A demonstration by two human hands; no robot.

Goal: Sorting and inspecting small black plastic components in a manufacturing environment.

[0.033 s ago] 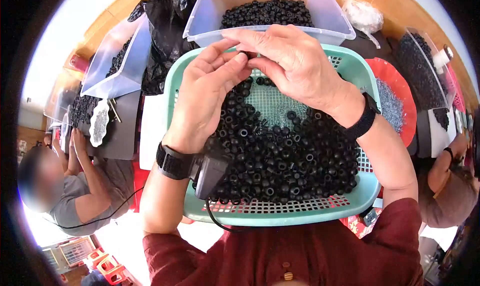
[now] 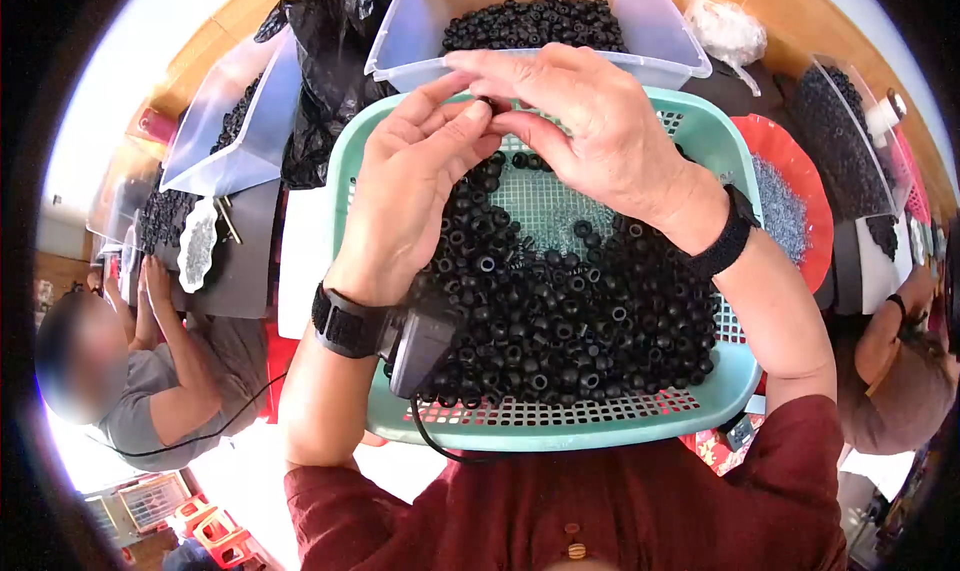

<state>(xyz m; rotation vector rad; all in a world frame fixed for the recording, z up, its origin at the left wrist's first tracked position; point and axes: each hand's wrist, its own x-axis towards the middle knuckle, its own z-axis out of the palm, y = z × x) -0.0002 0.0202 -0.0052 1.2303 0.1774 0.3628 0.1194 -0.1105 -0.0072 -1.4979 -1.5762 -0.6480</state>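
Two hands meet near the upper centre of the frame, at one small black piece [image 2: 487, 102], partly hidden. The left hand [image 2: 408, 161] pinches it between thumb and fingertips; the right hand [image 2: 605, 136] curls its thumb and fingers in close beside it, but I cannot tell whether they grip it. Below lies one green basket [image 2: 560, 436] with a heap of black ring-shaped beads [image 2: 550, 321], too many to count. Four clear bins show: one at top centre [image 2: 420, 36], two at upper left [image 2: 270, 121], one at upper right [image 2: 875, 161]. There is one black bag [image 2: 340, 56], one white bag [image 2: 725, 29], one red dish [image 2: 815, 196] and one white dish [image 2: 192, 283]. Two other people sit at the left and right edges. The hands cover part of the basket's far rim, and a dark box [image 2: 422, 353] at the left wrist hides some beads.
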